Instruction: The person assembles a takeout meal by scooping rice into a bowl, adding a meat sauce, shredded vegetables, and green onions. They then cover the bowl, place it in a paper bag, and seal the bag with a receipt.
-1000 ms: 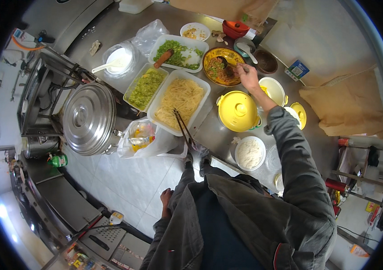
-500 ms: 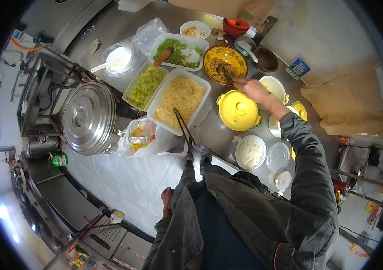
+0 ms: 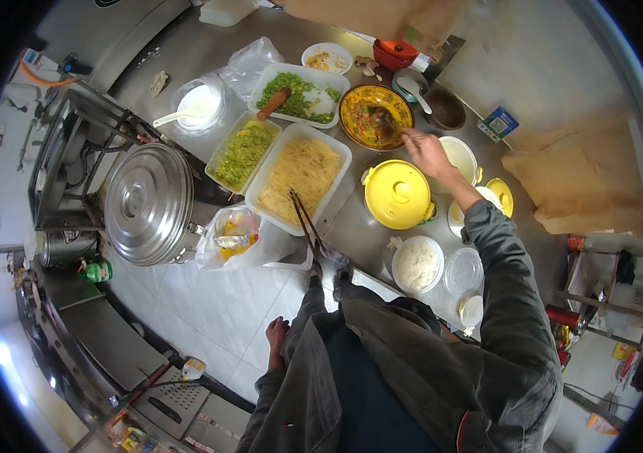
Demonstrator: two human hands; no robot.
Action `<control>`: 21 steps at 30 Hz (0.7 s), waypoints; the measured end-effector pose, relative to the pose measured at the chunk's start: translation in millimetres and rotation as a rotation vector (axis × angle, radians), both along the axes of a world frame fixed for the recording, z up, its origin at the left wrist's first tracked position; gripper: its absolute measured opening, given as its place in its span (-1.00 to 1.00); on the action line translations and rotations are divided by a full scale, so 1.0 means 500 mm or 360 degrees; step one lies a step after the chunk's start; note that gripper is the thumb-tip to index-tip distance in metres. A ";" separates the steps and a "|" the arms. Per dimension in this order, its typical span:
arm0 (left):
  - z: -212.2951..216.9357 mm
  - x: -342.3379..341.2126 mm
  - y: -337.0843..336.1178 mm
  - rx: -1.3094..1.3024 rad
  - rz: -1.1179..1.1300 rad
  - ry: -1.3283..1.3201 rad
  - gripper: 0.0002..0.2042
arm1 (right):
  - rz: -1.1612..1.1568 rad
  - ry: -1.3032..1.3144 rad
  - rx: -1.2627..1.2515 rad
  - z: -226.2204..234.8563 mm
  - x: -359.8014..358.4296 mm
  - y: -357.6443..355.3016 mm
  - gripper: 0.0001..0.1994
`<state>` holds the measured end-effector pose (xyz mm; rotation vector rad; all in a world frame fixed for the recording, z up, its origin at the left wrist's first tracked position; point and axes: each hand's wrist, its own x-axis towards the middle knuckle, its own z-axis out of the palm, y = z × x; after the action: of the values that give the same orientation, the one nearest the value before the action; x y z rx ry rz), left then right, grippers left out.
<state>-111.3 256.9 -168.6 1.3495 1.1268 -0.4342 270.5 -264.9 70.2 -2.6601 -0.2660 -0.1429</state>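
Note:
My right hand point(image 3: 429, 155) reaches to the near right rim of a yellow patterned bowl point(image 3: 352, 134) of chopped red and green food. Its fingers are pinched together. A dark, spoon-like shape point(image 3: 386, 126) lies in the food by the fingertips, but what the fingers hold is hidden. Just below the hand stands a pot with a yellow lid point(image 3: 398, 192), and a white pot point(image 3: 457, 157) is beside the wrist. My left hand point(image 3: 278, 332) hangs low at my side, away from the counter, fingers curled in with nothing visible in them.
Left of the bowl stand tubs of noodles point(image 3: 300, 174), pickled greens point(image 3: 243, 155) and chopped green onion point(image 3: 291, 94). Dark tongs point(image 3: 303, 219) lean out of the noodles. A large lidded steel pot point(image 3: 148, 204) stands left; a bowl of white rice-like food point(image 3: 417, 264) sits near the front edge.
My right hand has shifted slightly at the bowl's rim, and the dark shape in the food has moved a little right and down. My left hand still hangs at my side.

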 end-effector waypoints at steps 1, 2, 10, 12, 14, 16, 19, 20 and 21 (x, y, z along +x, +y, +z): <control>-0.005 -0.012 0.002 -0.0006 0.0002 -0.0024 -0.73 | -0.0094 -0.0084 0.0108 -0.001 0.000 -0.009 -0.67; -0.011 -0.020 0.007 0.0002 -0.0050 -0.0009 -0.71 | -0.0110 -0.0163 0.0097 -0.004 0.013 -0.014 -0.69; -0.023 0.010 0.001 -0.0134 -0.0037 -0.0023 -0.66 | -0.0186 0.0164 0.0841 -0.032 0.104 -0.082 -0.72; -0.019 -0.007 0.008 -0.0046 -0.0023 0.0006 -0.66 | 0.0008 0.0239 0.0687 0.009 0.096 -0.069 -0.71; -0.034 -0.039 0.010 0.0140 -0.0246 -0.0035 -0.70 | 0.0269 0.0232 0.0276 0.064 0.053 -0.043 -0.70; -0.052 -0.048 0.016 0.0185 -0.0349 -0.0053 -0.76 | 0.0508 0.0076 0.0003 0.082 0.010 -0.028 -0.72; -0.040 -0.014 -0.002 0.0017 -0.0175 0.0020 -0.72 | 0.0502 0.0126 -0.0214 0.047 -0.024 -0.009 -0.71; -0.046 -0.013 0.006 -0.0010 -0.0167 0.0037 -0.65 | 0.0435 0.0147 -0.0300 0.033 -0.025 0.012 -0.70; -0.055 -0.007 0.011 -0.0081 -0.0178 0.0005 -0.65 | 0.0370 0.0169 -0.0385 0.024 -0.027 0.026 -0.69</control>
<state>-114.5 262.5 -196.2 1.3717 1.0392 -0.5434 257.2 -252.2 82.2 -2.8359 -0.5867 0.1116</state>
